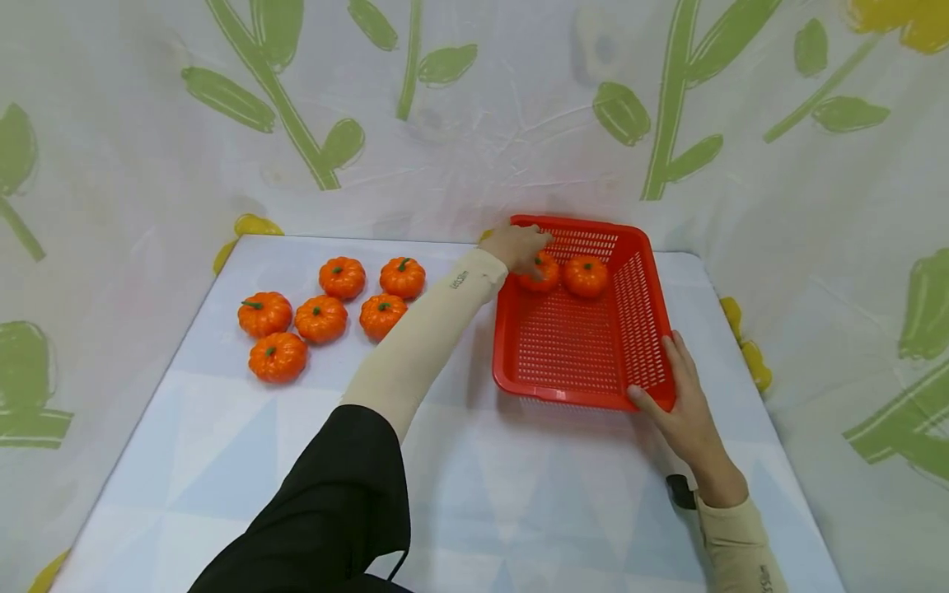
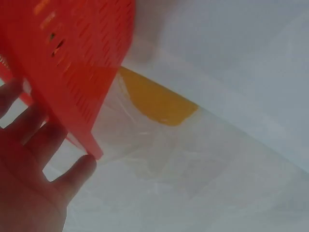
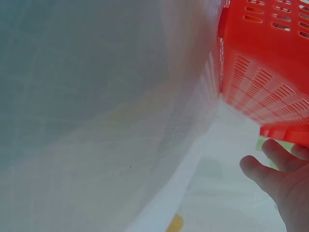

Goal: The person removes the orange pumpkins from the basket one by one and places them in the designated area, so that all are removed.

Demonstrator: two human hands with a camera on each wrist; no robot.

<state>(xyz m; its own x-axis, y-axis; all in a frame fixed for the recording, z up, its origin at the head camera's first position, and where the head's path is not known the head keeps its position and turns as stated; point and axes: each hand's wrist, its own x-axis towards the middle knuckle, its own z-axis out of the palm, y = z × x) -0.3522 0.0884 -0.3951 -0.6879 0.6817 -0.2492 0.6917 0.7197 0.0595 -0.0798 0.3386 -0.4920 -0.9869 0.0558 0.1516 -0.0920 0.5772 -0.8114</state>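
A red plastic basket (image 1: 571,346) with slotted walls stands on the table, two small orange pumpkins inside near its back wall. My left hand (image 1: 519,245) reaches over the basket's back left corner, its fingers partly covering the left pumpkin (image 1: 544,276). In the left wrist view, the left hand (image 2: 29,159) has its fingers spread at the basket rim, with no pumpkin in the palm. The other pumpkin (image 1: 586,276) lies just to the right. At the front right corner, my right hand (image 1: 685,416) rests against the basket with extended fingers; whether it bears any weight cannot be told.
Several more orange pumpkins (image 1: 321,319) lie in a loose group on the left part of the white and pale blue table (image 1: 460,494). A hanging cloth (image 1: 482,148) with green leaf prints rises behind the table and along both sides.
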